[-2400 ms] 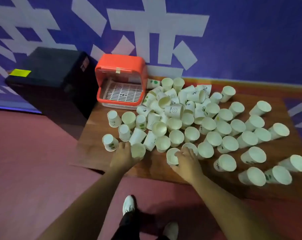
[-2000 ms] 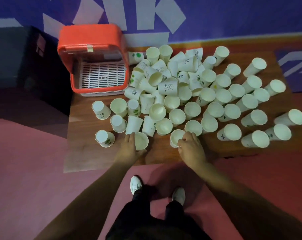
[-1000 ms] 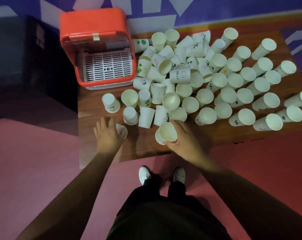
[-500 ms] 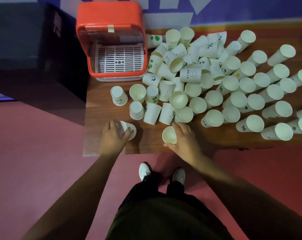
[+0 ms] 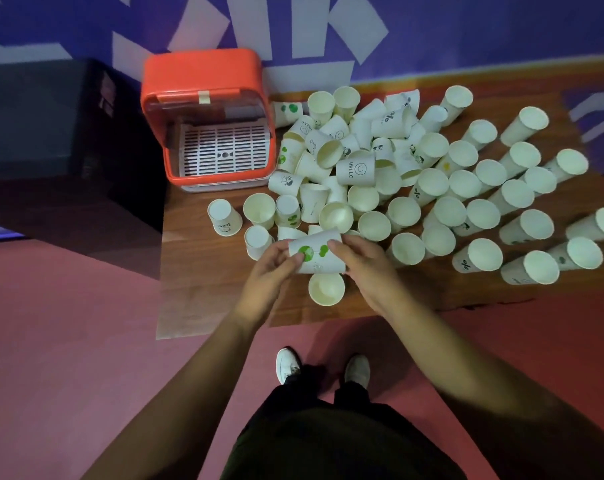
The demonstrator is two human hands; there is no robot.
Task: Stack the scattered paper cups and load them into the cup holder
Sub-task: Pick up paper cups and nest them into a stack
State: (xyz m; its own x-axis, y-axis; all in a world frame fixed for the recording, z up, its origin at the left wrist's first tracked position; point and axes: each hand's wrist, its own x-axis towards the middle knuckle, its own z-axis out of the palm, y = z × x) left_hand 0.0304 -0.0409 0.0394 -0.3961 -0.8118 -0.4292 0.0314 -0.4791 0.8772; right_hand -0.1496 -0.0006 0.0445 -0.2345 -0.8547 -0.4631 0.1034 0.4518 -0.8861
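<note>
Sideways, cup pinched between left hand, right hand

The left hand and right hand end in bare forearms with no sleeve showing, and at the lower centre of the frame loose black trousers fall over two white shoes

The cups are matt white paper with printed marks, the table is smooth wood grain, and the cup holder is glossy orange plastic.
</note>
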